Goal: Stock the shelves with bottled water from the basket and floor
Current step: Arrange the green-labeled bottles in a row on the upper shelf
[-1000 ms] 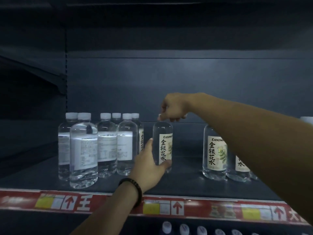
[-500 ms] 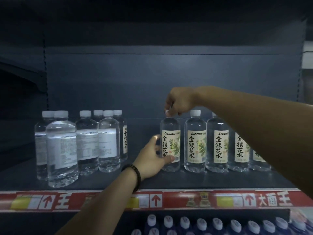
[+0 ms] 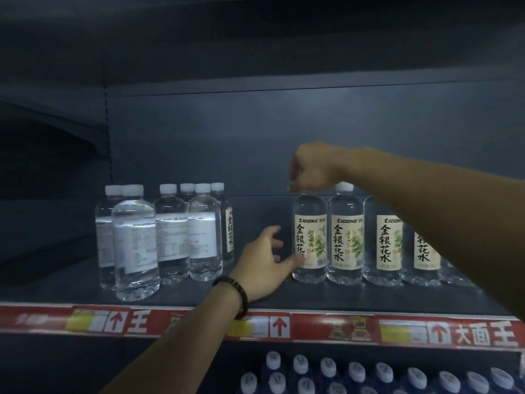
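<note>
Bottle (image 3: 309, 240): upright on the shelf (image 3: 369, 297), at the left end of the row (image 3: 382, 240), touching or just beside its neighbour, label facing out.

Head view, the only one:
- Your right hand (image 3: 312, 169) is on top of the bottle, fingers curled over the cap. The cap is hidden under them, so I read that as a grip on the cap, not a bare rest.
- Your left hand (image 3: 264, 265) is loose, fingers spread. One fingertip touches the bottle low on the label and nothing is held. Bracelet (image 3: 235, 294) on that wrist.
- The row runs right from the bottle, front-faced, until your right arm covers it. I can't count its far end.
- Cluster (image 3: 173, 237) of the same clear bottles stands well apart on the left, most with back labels showing, two deep.
- Bare shelf between cluster and row, and behind the row as far as shows.
- Strip (image 3: 312, 328) marks the front edge. Blue bottles (image 3: 355, 373) fill the level below.

Progress, my read: this bottle is placed and looks aligned, so you only need to let go. The shelf is partly stocked, with plenty of room in the middle and at the back. Basket and floor are out of frame, so I can't tell how much stock is left. The cluster's labels may want turning outward.
</note>
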### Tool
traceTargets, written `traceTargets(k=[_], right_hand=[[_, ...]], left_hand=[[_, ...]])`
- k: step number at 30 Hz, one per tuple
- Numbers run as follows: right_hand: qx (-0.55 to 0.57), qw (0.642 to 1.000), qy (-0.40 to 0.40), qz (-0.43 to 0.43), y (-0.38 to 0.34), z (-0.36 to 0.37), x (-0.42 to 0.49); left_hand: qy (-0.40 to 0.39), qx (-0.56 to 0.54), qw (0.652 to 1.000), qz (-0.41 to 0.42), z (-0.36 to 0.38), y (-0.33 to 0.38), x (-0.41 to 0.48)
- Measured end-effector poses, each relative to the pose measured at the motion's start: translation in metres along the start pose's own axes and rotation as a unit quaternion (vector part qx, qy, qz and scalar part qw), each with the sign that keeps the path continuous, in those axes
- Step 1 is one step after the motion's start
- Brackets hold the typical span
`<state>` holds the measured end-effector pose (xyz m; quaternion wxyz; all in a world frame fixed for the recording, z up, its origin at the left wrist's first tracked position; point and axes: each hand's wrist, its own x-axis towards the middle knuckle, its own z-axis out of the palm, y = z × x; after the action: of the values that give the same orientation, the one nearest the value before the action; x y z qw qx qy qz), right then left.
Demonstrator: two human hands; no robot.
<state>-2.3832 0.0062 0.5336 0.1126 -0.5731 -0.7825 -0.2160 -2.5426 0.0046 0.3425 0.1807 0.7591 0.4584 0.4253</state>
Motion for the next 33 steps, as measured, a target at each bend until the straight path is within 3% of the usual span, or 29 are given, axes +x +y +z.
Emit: traceTargets(k=[2, 5, 8, 16, 23, 30, 33], right_hand=[[0.010, 0.998, 0.059, 0.010, -0.016, 0.002, 0.007], [0.156, 0.984, 0.083, -0.013, -0.045, 0.006, 0.021], [0.233, 0.970, 0.051, -0.050, -0.081, 0.015, 0.034], [0.245, 0.960, 0.014, -0.134, -0.127, 0.037, 0.071], [0.188, 0.971, 0.024, -0.144, -0.129, 0.029, 0.072], [0.153, 0.978, 0.037, -0.135, -0.115, 0.009, 0.040], [0.124, 0.984, 0.038, -0.120, -0.110, 0.000, 0.023]], left_hand=[[0.111, 0.057, 0.991, 0.047, -0.026, -0.010, -0.013], [0.253, 0.097, 0.958, 0.091, -0.057, -0.029, -0.037], [0.302, 0.108, 0.943, 0.091, -0.060, -0.048, -0.054], [0.322, 0.087, 0.942, 0.047, -0.053, -0.061, -0.050], [0.351, 0.081, 0.933, 0.020, -0.054, -0.062, -0.047], [0.225, -0.029, 0.974, -0.007, -0.060, -0.048, -0.044], [0.221, -0.058, 0.973, -0.024, -0.054, -0.034, -0.038]])
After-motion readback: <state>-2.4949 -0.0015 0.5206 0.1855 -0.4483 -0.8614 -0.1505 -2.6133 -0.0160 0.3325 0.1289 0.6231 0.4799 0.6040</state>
